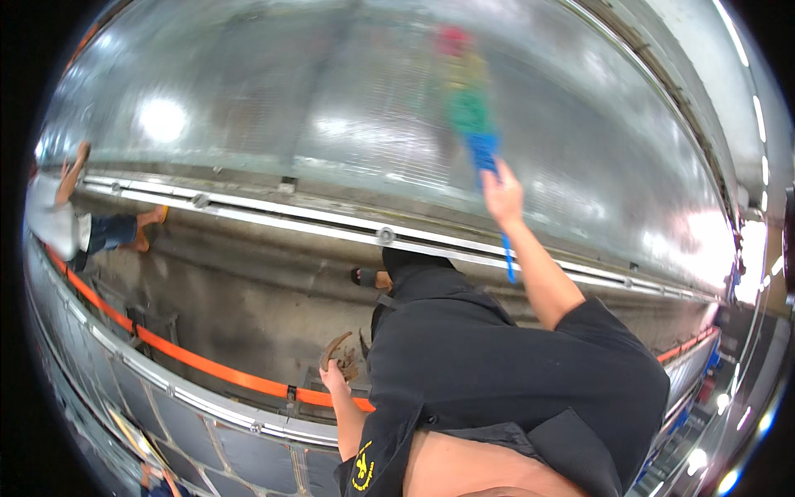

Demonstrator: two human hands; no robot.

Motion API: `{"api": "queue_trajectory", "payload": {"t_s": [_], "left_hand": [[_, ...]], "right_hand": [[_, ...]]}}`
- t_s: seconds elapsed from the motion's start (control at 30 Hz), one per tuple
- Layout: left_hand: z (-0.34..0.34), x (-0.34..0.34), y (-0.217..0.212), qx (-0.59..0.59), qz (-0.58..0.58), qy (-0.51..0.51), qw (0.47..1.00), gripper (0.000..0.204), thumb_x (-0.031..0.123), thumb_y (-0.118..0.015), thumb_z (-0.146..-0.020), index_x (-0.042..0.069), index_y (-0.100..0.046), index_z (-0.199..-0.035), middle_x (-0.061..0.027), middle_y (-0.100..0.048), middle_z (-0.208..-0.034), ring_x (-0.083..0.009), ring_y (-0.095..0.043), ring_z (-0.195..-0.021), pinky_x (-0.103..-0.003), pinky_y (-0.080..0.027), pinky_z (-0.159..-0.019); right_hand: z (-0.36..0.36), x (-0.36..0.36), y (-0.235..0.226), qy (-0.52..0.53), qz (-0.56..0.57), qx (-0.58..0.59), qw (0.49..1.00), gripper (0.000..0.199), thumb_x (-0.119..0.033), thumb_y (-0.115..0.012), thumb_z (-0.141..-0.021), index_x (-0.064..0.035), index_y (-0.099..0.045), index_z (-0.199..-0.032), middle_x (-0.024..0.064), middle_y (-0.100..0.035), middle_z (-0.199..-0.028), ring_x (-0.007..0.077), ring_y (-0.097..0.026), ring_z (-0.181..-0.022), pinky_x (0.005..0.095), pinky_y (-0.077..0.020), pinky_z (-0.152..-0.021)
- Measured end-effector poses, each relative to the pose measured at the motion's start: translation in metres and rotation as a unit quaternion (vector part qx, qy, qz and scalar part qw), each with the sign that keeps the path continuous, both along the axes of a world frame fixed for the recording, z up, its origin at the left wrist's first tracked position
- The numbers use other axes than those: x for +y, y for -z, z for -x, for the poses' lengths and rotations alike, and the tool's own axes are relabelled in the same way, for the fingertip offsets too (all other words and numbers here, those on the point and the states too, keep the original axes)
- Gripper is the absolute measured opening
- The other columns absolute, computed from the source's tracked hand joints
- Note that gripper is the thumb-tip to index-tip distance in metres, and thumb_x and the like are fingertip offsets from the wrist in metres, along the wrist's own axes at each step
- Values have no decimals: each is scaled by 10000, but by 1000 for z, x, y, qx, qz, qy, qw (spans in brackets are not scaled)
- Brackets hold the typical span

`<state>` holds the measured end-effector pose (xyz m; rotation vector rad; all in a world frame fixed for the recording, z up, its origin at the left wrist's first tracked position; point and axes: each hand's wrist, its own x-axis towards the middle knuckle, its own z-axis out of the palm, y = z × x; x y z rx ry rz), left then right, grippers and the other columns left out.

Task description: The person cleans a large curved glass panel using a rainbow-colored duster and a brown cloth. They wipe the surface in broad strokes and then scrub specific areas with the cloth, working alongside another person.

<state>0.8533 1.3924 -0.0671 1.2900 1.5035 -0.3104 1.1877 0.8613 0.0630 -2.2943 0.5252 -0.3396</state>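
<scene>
My right hand (503, 199) is closed on the blue handle of a long, multicoloured duster (468, 108). Its head runs from blue through green and yellow to a red tip, and motion blurs it. The duster reaches over a wide, shiny grey sheet surface (348, 99); whether it touches cannot be told. A blue strap dangles below that hand. Low at my left side, my left hand (334, 377) grips a bundle of crumpled brown strips (341, 358), whose material is unclear.
A metal rail (248, 214) edges the shiny surface in front of me. Behind runs an orange band (207, 364) along another long table with dark panels (248, 455). Between them, a co-worker (62, 215) stands on the walkway (248, 286) at far left.
</scene>
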Motion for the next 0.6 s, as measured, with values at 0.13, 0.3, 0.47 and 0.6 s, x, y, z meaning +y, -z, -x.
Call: {"api": "queue_trajectory", "payload": {"t_s": [0.13, 0.3, 0.47, 0.6], "left_hand": [[-45, 9, -1, -2, -2, 30, 1000, 492, 146, -694, -852, 56, -603, -1327, -109, -682, -1188, -259, -677, -1022, -422, -567, -866], [-107, 28, -34, -36, -51, 53, 997, 497, 146, -701, -845, 47, -605, -1322, -94, -681, -1175, -245, -657, -1026, -404, -551, -874], [-197, 38, -64, -27, -85, 134, 987, 548, 175, -689, -858, 43, -599, -1383, -114, -673, -1227, -262, -661, -1071, -408, -554, -918], [-243, 48, -75, -45, -93, 147, 984, 543, 142, -689, -855, 45, -598, -1382, -96, -678, -1234, -243, -660, -1070, -396, -547, -919]], "right_hand": [[11, -26, 37, 73, 37, 125, 989, 549, -254, -648, -975, 19, -577, -1445, 295, -689, -1268, 393, -706, -1161, 420, -540, -1001], [-63, 119, 75, -178, -95, 167, 965, 537, -207, -617, -942, -87, -553, -1461, 295, -731, -1082, 445, -740, -951, 498, -573, -876], [-169, 244, 60, -381, -171, 183, 890, 536, -253, -595, -935, -124, -559, -1454, 279, -708, -1170, 449, -693, -1088, 511, -551, -953], [-221, 225, 30, -412, -273, 110, 863, 525, -275, -634, -952, -104, -602, -1448, 229, -692, -1307, 372, -687, -1186, 414, -536, -1028]]}}
